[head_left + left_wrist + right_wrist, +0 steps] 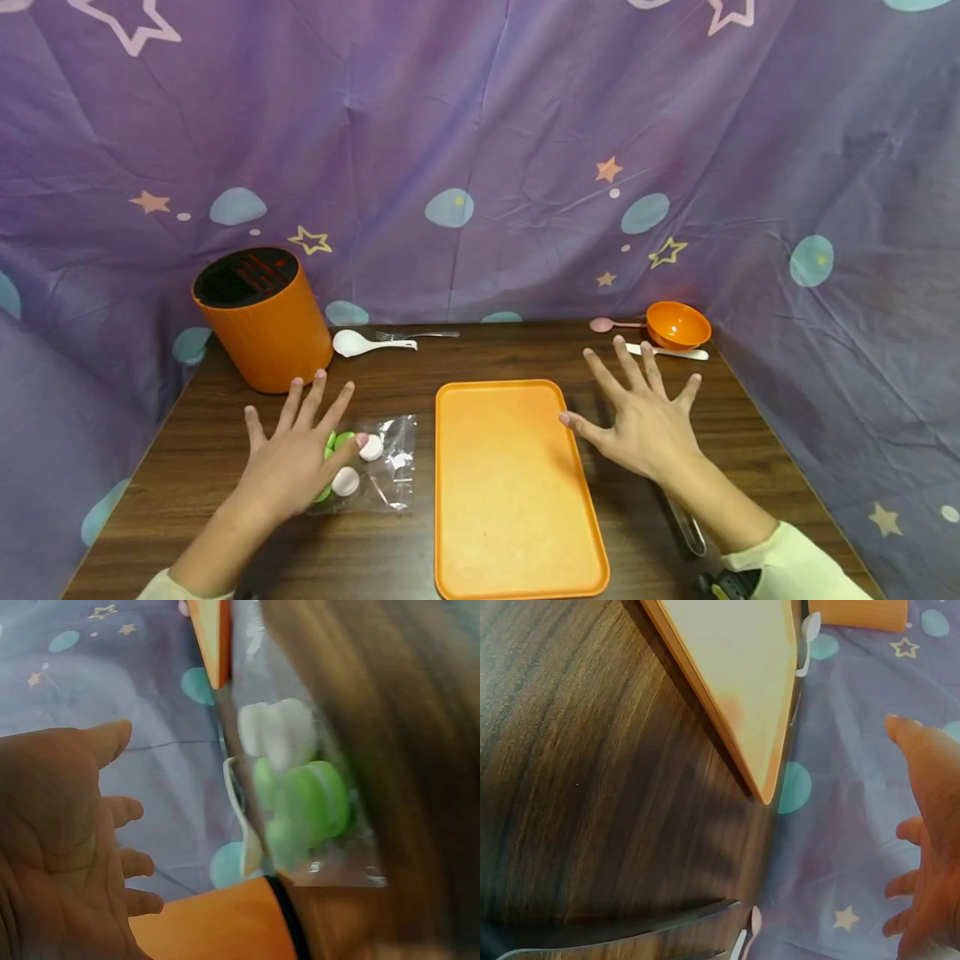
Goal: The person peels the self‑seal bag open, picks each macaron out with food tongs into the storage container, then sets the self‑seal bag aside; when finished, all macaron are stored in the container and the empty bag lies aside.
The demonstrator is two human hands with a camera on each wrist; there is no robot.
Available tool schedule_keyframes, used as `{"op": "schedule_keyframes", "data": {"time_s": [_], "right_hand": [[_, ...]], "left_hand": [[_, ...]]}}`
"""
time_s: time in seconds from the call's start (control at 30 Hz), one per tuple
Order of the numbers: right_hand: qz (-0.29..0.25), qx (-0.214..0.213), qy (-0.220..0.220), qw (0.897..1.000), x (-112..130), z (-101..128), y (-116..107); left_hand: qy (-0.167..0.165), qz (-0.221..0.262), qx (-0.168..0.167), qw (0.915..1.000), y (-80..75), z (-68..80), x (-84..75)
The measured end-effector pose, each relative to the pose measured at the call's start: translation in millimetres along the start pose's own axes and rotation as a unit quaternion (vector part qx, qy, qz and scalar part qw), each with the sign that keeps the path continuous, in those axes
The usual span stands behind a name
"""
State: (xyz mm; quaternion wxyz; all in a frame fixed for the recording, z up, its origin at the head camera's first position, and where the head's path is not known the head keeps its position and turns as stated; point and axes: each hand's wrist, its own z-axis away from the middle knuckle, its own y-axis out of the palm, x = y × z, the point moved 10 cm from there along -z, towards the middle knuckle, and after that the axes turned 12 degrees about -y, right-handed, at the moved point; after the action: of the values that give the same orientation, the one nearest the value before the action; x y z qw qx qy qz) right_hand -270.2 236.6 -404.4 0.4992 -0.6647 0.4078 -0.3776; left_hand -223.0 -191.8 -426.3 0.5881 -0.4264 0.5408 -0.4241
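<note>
Above the tabletop [382, 554], left half: left hand [288, 467], back upward, thumb over the clear bag [397, 475].
Left grip: fingers and thumb spread apart.
Above the tabletop, right half: right hand [647, 427], thumb tip overlapping the right rim of the orange tray [517, 500] in the head view; apart from it in the right wrist view.
Right grip: fingers and thumb spread apart.
Clear bag: left of the tray; green pieces [344, 440] and white pieces [346, 482] inside; left portion hidden by the hand; contents blurred in the left wrist view.
Orange tray: centred between left and right edges, toward the near edge.
Metal utensil [689, 529]: right of the tray; partly hidden by hand and forearm; type hard to make out.
Far left corner: orange block [277, 337], slotted black top.
Far edge, left of centre: white spoon [351, 343], fork [435, 334] just behind.
Far right corner: orange bowl [678, 325]; pink spoon [602, 325], handle end hidden; white knife [686, 354], partly behind fingers.
Sleeves [798, 571]: cut off at the bottom.
</note>
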Motion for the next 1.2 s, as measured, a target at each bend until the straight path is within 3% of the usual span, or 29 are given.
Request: {"op": "schedule_keyframes", "data": {"time_s": [0.37,0.63,1.2], "right_hand": [[0.002,0.001,-0.004,1.000,3,-1,7],[0.001,0.004,-0.004,1.000,2,1,11],[-0.011,0.023,-0.007,1.000,7,-5,22]], "left_hand": [[0.016,0.008,0.022,0.9996,38.2,13.9,9.2],[0.018,0.004,0.062,0.9979,62.4,18.1,11.3],[0.021,0.002,0.060,0.9980,66.2,15.8,12.8]]}}
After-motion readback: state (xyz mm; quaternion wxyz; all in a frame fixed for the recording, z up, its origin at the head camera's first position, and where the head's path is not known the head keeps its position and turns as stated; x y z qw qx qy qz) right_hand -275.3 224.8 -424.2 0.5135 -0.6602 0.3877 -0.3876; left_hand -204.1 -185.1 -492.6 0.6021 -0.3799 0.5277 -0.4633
